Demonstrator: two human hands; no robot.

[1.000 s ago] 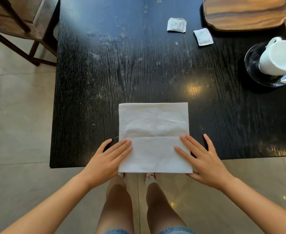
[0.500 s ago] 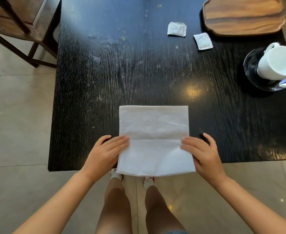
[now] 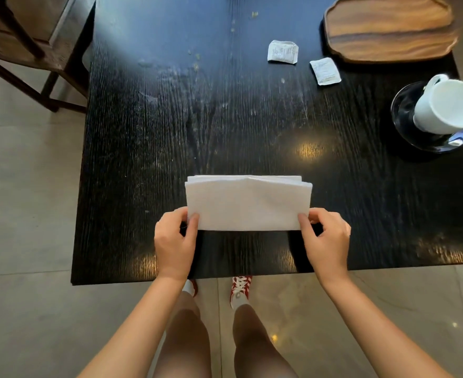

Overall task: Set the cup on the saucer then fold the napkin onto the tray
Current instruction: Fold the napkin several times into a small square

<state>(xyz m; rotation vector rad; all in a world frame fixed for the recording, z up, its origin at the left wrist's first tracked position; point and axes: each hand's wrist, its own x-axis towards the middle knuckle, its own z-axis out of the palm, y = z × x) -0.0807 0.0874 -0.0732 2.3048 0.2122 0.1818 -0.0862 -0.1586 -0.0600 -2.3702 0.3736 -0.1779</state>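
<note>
Left hand (image 3: 173, 241) and right hand (image 3: 325, 238) each pinch a near corner of the napkin (image 3: 248, 204), thumb on top, fingers beneath. The napkin lies doubled over on the bench (image 3: 143, 132), its far edges stacked but slightly fanned at the right. To finish well, square those far edges before pressing, then run a flat palm along the crease. Carry it level to the tray (image 3: 388, 28) at the far right, which is well apart. The cup (image 3: 445, 106) already rests on the saucer (image 3: 405, 124), though it seems to lean.
</note>
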